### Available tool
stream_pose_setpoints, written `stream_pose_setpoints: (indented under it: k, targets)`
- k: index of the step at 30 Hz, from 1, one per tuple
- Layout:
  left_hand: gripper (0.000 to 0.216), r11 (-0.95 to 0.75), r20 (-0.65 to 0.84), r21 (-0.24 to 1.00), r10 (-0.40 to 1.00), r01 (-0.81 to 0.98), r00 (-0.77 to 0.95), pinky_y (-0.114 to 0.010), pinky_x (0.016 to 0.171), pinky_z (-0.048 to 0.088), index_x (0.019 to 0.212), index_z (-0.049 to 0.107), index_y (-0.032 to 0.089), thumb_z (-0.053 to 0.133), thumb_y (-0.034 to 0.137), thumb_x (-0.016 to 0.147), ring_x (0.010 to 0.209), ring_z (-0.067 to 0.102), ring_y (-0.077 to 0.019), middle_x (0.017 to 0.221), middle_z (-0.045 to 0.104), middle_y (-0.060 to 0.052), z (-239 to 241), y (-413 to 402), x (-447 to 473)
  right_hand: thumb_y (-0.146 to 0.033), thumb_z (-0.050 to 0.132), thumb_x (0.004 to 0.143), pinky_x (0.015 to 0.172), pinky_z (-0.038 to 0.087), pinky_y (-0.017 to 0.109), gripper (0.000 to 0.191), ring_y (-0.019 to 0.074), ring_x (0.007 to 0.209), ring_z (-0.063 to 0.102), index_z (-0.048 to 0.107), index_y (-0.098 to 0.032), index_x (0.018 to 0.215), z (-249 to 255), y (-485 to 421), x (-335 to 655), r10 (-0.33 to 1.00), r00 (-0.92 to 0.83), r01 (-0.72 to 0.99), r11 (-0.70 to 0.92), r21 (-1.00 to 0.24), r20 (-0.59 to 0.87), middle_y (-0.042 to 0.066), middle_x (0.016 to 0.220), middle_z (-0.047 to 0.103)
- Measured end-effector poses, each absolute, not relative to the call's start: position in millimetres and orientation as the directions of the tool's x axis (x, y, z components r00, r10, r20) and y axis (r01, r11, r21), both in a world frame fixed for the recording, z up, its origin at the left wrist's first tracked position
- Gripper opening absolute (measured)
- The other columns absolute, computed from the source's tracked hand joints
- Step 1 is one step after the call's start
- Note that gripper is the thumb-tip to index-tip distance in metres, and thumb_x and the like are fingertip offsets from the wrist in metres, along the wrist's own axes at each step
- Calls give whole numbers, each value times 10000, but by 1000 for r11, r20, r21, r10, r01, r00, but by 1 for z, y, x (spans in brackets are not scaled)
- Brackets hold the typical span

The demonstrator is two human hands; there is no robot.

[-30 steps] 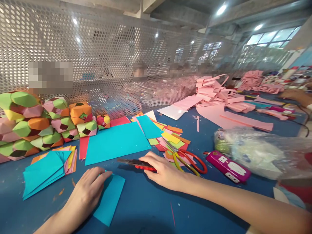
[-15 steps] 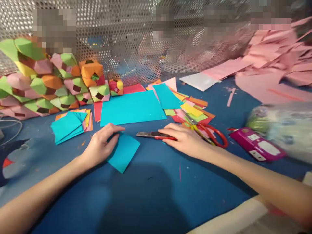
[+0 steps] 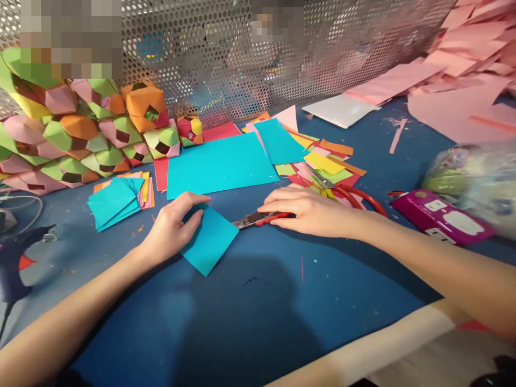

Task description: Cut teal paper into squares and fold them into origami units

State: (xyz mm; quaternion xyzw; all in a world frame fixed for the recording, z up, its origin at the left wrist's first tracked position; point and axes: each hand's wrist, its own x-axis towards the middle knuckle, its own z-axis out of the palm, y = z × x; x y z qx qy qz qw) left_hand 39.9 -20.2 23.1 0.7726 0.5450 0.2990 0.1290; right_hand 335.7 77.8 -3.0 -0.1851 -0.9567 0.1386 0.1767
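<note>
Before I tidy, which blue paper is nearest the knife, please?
The piece under the left hand, its corner at the knife; other blue papers lie farther away.

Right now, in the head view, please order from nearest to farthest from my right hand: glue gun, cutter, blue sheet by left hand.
1. Cutter: in your right hand.
2. Blue sheet: left of it, by your left hand.
3. Glue gun: far left.

Craft workshop: blue worktable (image 3: 346,279), glue gun (image 3: 15,263), scissors (image 3: 368,199), folded-paper shapes (image 3: 144,105), perforated metal partition (image 3: 209,59).
</note>
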Motion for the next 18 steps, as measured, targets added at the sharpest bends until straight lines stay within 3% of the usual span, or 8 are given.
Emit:
stream_pose_setpoints:
  k: [5, 10, 18]
  targets:
    - [268, -507, 382, 355, 845, 786, 373, -473, 1076, 394, 1166, 608, 205, 472, 225, 935, 1298, 472, -249, 1374, 532, -107, 24, -26, 42, -238, 502, 914, 896, 469, 407, 288, 212, 987, 598, 669, -230, 1148, -1, 78, 346, 388, -880, 305, 903, -303, 272, 59, 1064, 662]
    - [330, -687, 217, 208, 727, 696, 652, -540, 1139, 296, 1259, 579, 188, 446, 224, 959, 1352, 426, -266, 1388, 541, -106, 18, -33, 41, -240, 483, 916, 879, 479, 379, 282, 195, 965, 611, 668, -228, 1128, 0, 72, 348, 388, -890, 301, 895, -329, 240, 47, 1050, 674]
    - [393, -722, 127, 83, 691, 687, 711, -544, 1096, 375, 1334, 527, 141, 411, 283, 987, 1379, 373, -314, 1454, 452, -158, -4, -34, 36, -214, 487, 928, 882, 486, 369, 273, 204, 992, 603, 664, -158, 1128, 1, 58, 358, 418, -888, 319, 859, -399, 190, 92, 1074, 666]
